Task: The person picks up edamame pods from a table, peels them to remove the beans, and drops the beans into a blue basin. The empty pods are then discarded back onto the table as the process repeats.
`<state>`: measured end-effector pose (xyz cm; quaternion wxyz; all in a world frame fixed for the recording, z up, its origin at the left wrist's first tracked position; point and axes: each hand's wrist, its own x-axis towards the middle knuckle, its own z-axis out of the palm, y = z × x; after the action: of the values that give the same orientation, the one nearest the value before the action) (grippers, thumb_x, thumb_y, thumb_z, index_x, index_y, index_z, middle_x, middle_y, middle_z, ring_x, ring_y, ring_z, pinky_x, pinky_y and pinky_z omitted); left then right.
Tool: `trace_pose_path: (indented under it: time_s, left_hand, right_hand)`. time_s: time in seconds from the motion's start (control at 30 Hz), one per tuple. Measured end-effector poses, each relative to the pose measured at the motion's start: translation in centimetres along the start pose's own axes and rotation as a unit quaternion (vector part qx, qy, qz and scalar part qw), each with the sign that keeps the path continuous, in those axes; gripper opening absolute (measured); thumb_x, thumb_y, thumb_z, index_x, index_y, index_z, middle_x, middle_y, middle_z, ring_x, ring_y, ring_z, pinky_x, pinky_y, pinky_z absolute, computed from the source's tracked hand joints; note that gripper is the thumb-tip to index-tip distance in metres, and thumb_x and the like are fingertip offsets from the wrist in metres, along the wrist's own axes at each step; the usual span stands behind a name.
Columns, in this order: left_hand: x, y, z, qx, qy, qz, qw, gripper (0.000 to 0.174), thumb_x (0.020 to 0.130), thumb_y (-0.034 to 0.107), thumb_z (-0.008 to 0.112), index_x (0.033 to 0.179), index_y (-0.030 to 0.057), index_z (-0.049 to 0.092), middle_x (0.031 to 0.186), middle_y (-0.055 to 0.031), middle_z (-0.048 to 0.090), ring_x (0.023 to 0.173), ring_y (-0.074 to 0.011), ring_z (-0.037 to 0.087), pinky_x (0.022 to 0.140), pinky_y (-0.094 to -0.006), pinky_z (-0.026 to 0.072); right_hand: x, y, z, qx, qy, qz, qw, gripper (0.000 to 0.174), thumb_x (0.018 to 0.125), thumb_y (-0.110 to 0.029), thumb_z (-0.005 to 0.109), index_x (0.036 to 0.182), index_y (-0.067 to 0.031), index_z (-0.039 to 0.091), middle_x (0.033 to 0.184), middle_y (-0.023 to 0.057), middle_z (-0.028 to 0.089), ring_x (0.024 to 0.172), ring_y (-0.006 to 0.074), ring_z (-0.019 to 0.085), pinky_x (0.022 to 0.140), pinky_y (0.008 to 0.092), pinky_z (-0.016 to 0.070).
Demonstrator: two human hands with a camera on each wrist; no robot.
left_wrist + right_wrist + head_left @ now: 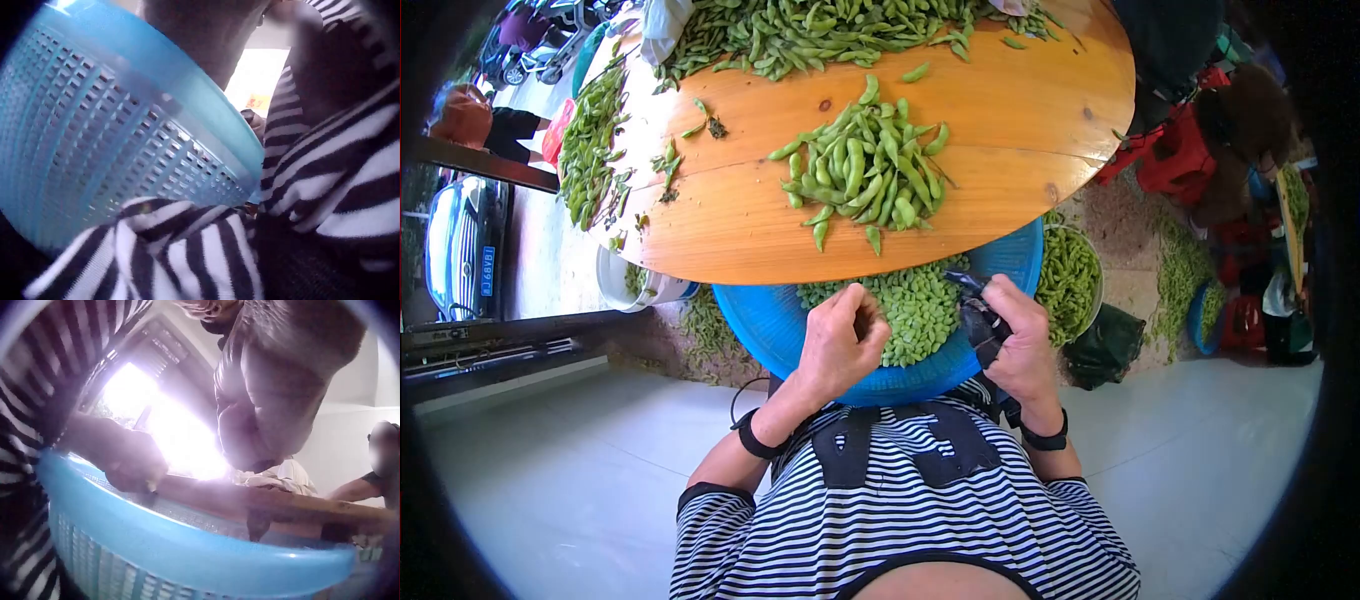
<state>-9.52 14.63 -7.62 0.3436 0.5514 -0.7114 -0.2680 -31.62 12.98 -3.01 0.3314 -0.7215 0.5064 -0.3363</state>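
the right hand, right of centre in the lower half of the head view, grips a black tool. the tool's long axis slants from lower right to upper left, its narrow end pointing to the upper left, over the edge of the blue basket's contents. the left hand, just left of centre, has its fingers curled in, thumb near the index finger; whether it pinches anything i cannot tell.

below both hands, the blue basket sits at the middle of the frame, with shelled green beans inside. above it, a wooden table reaches over the basket's far side and carries a loose pile of pods near the upper centre, the pods lying in mixed directions. a larger heap of pods spreads along the top edge. right of the basket stands a tub of pods, with a dark green bag just below it.
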Motion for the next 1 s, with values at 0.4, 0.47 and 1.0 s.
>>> trace_pose_path:
  time_s: [0.4,0.47,1.0]
  left_hand:
    - [1.4,2.2,-1.0,-0.569,-0.085,-0.319,0.753,0.006,0.095,0.009,0.054,0.090,0.0049,0.055,0.071,-0.0064,0.056,0.048,-0.0128,0.048,0.040,-0.0233,0.0316]
    - [1.1,1.9,-0.5,-0.563,-0.080,-0.308,0.763,0.006,0.096,0.009,0.053,0.091,0.0048,0.055,0.071,-0.0065,0.056,0.048,-0.0126,0.048,0.040,-0.0231,0.0315]
    - [0.7,2.8,-0.3,-0.487,-0.136,-0.232,0.831,0.012,0.099,0.007,0.052,0.102,-0.0010,0.061,0.081,-0.0062,0.062,0.060,-0.0104,0.055,0.051,-0.0230,0.0425]
  right_hand:
    - [0.8,0.0,3.0,-0.021,0.097,-0.017,0.995,0.022,0.079,-0.005,0.072,0.093,0.0023,0.058,0.076,0.0120,0.047,0.065,0.0266,0.052,0.058,0.0345,0.0416]
    - [0.6,-0.3,2.3,-0.012,0.078,-0.001,0.997,0.021,0.079,-0.005,0.072,0.092,0.0023,0.058,0.076,0.0121,0.047,0.064,0.0267,0.052,0.058,0.0345,0.0418]
    - [0.7,-1.3,2.3,0.071,0.044,0.001,0.996,0.018,0.077,-0.002,0.072,0.088,0.0019,0.058,0.073,0.0101,0.046,0.063,0.0234,0.050,0.058,0.0310,0.0408]
